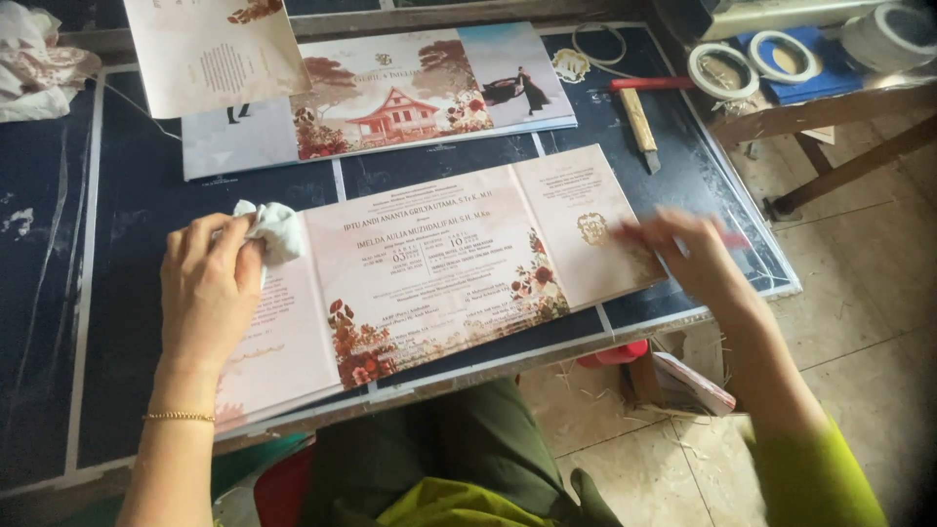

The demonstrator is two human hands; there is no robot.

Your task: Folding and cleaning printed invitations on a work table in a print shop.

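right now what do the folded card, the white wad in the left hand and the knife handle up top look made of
The folded card looks like stiff printed paper or card with a matte finish, lying flat in creased panels. The white wad under the left hand appears to be soft crumpled cloth or tissue. The knife handle looks like pale bare wood.

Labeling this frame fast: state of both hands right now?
Left hand: closed on a crumpled white cloth, resting on the printed card.
Right hand: blurred, on the card's right panel; seems to pinch a thin red tool, grip unclear.
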